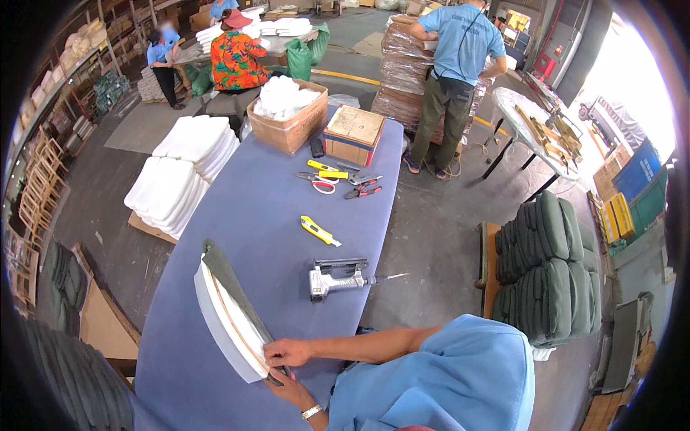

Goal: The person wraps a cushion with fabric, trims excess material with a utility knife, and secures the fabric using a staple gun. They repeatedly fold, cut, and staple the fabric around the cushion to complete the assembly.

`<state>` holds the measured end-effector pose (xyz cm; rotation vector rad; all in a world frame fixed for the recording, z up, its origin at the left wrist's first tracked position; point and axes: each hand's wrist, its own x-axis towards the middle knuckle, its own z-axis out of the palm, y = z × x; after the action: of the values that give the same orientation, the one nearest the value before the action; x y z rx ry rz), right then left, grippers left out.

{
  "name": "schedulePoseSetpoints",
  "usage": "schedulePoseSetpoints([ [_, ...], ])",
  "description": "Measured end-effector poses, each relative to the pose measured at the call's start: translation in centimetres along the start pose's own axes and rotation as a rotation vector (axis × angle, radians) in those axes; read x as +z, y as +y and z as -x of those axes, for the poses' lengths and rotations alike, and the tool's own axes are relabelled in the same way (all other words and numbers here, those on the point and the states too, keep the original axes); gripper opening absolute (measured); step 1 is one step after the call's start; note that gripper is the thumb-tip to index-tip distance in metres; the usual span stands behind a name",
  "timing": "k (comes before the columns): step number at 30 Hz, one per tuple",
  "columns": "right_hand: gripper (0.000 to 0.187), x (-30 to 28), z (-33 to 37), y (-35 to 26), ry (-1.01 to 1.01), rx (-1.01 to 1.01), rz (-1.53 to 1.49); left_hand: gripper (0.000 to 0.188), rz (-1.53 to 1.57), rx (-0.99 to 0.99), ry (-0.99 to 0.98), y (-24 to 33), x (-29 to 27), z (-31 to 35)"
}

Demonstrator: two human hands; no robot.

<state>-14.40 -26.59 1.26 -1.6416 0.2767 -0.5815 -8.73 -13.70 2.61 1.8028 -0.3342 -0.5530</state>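
A padded seat panel point(228, 305) stands tilted on its edge on the blue table. It shows dark green fabric along one side, a white middle, a thin brown edge line and a pale sheet on the outer side. My right hand point(289, 353) is closed, pinching the cover's edge at the panel's near end. Just below, my left hand point(291, 392), with a watch at the wrist, is wrapped around the same corner; some of its fingers are hidden. Right of the panel lies a silver staple gun point(332, 281) with a hose fitting, and beyond it a yellow utility knife point(319, 231).
Scissors point(323, 185), pliers point(363, 189) and other cutters lie farther up the blue table point(266, 194). A box of white filling point(287, 118) and a smaller carton point(354, 133) stand at its far end. White pads point(172, 187) are stacked left, green cushions point(550, 266) right. Several people work beyond.
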Motion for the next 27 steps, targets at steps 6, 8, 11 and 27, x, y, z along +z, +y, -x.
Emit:
schedulePoseSetpoints([
  [6,0.022,-5.5,2.0,-2.2,-0.076,0.130,0.232,0.066,-0.029,-0.019,0.044,0.8,-0.1,-0.3],
  [8,0.027,-9.2,4.5,-0.6,0.153,0.236,0.644,0.070,-0.075,-0.049,-0.011,0.2,-0.8,-0.7],
  [11,0.057,-14.6,8.8,1.4,0.426,0.565,1.019,0.073,-0.111,-0.061,-0.037,-0.3,-0.9,-1.1],
  [27,0.061,-20.0,6.5,0.2,0.252,0.725,0.665,0.072,-0.011,-0.068,-0.068,-0.5,-0.6,-1.2],
])
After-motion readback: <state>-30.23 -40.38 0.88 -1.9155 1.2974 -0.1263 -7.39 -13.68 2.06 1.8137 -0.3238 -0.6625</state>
